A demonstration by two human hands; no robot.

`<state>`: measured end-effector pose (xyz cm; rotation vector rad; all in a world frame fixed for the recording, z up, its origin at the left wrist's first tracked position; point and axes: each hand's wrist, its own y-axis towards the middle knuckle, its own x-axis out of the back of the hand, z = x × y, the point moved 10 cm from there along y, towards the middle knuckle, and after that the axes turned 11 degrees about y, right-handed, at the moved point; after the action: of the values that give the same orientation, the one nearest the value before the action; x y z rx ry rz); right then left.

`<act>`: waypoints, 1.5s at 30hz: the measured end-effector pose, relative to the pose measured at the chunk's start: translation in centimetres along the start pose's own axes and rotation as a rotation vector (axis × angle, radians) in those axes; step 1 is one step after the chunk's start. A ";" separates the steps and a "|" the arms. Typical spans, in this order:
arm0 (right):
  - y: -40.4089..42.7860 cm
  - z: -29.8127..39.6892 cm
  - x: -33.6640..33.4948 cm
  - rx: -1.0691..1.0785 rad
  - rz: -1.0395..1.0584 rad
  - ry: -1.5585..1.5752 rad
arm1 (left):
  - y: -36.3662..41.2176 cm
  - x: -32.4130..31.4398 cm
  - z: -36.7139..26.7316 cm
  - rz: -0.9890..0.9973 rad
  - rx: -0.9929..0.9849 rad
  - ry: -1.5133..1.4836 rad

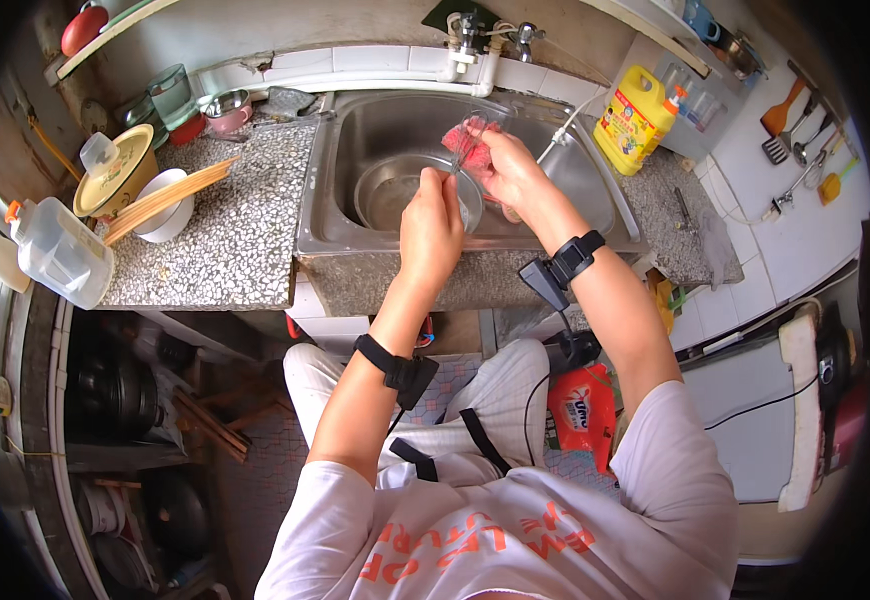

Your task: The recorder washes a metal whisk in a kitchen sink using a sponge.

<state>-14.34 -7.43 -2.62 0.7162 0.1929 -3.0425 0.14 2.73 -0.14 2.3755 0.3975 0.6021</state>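
Note:
Above the steel sink (pixel 585 172), my left hand (pixel 431 229) grips the lower end of a wire whisk (pixel 472 124). My right hand (pixel 514 172) presses a pink-red scrubbing cloth (pixel 453 139) around the whisk's wire loops. Fingers hide part of both the whisk and the cloth. Below my hands, a round metal basin (pixel 382 191) rests in the sink, partly covered by my left hand. A clear rounded vessel (pixel 471 204) shows just beside my left hand.
Wooden chopsticks (pixel 180 196) lie across a white bowl (pixel 166 225) on the left counter. A yellow enamel pot (pixel 135 161) and clear plastic jug (pixel 67 251) stand near it. A yellow detergent jug (pixel 634 120) is right of the sink; taps (pixel 469 34) are behind.

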 end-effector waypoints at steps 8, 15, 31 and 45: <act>-3.9 -1.6 -4.8 -0.292 0.348 0.406 | -0.2 1.9 -0.2 -0.119 -0.004 -0.169; -0.4 3.2 -3.4 0.147 0.171 -0.604 | -0.1 1.4 0.8 -0.098 0.023 -0.141; -1.3 7.8 -6.3 0.695 0.246 -1.406 | 0.1 0.7 0.6 -0.048 0.048 -0.168; -5.0 0.2 -4.9 -0.173 0.270 0.223 | 0.9 0.2 -0.7 0.019 0.035 -0.154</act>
<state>-10.19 -2.60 0.29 0.9768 0.3275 -2.6512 0.11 2.53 0.96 2.4415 0.3197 0.4205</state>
